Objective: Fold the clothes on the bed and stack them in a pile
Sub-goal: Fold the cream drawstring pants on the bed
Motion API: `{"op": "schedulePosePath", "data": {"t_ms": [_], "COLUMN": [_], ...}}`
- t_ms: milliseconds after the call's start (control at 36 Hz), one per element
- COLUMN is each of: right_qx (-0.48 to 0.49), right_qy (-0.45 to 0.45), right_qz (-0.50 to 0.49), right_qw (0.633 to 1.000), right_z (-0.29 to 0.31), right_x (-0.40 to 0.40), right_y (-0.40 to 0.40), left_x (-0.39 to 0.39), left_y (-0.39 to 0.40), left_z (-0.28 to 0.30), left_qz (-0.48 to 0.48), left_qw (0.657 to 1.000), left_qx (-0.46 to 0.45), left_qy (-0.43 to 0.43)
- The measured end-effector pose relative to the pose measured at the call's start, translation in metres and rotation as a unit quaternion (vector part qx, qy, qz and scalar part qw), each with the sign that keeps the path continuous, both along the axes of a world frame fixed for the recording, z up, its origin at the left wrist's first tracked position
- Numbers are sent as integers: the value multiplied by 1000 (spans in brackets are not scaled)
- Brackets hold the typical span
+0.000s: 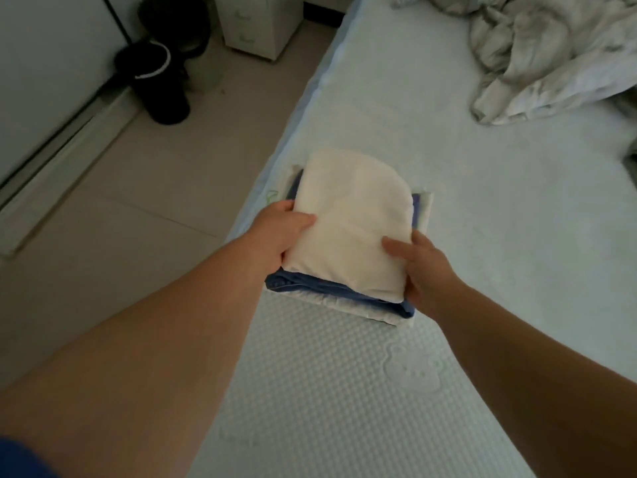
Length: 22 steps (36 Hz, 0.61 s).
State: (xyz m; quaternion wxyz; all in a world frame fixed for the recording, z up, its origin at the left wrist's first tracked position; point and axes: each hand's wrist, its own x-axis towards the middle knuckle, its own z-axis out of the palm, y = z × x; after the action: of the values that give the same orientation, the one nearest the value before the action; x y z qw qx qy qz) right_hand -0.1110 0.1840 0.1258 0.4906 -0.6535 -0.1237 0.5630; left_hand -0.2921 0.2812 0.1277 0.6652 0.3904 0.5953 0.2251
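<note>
both hands, left hand (275, 232) and right hand (424, 267), grip cream garment (355, 219), fingers hidden beneath.

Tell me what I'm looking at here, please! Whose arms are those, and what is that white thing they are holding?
The camera sits on a person's head and looks down, so you see that person's own two arms. They stand beside a bed with a pale, bumpy mattress cover. The left hand and right hand each grip one side of a folded cream cloth. It lies on top of a pile: a folded blue garment under it, and a white folded one at the bottom. Farther up the bed lies a crumpled grey-white heap of fabric, not yet folded. On the floor stand black boots.
</note>
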Motion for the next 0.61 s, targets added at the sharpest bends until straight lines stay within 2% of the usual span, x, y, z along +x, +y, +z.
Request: {"op": "schedulePosePath", "data": {"t_ms": [56,111,250,306,361,417,472,500,528,611], "right_qx": [-46,-69,-53,-49,-66,-87,-87,-82,-79,-99], "right_qy": [-30,-81,-150,-222,-327,-408,-479,-513,-539,-554], "right_qz": [-13,-21,10,33,68,110,143,163,189,264], "right_qw": [998,994,987,973,940,902,862,838,817,784], "right_z": [-19,-28,-21,-17,-19,-22,-26,-28,-31,-34], "right_x": [-6,-8,-5,-5,-8,-14,-20,-22,-23,-25], "right_y": [-3,-6,-7,-7,-8,-14,-22,-27,-30,-42], "left_x": [-2,0,2,-1,-3,-5,-8,-10,-11,-18], "left_y": [-4,-7,-21,-25,-30,-39,-48,-52,-55,-61], "left_z": [-18,-24,-23,-23,-23,-22,-25,-27,-29,-34], "left_qz": [-10,-16,-44,-28,-31,-71,-135,-166,-196,-257], "left_qw": [998,997,989,987,979,943,862,829,816,828], "left_qx": [-13,14,111,127,154,235,363,398,394,308], "left_qy": [55,77,91,96,133,226,327,356,375,392]}}
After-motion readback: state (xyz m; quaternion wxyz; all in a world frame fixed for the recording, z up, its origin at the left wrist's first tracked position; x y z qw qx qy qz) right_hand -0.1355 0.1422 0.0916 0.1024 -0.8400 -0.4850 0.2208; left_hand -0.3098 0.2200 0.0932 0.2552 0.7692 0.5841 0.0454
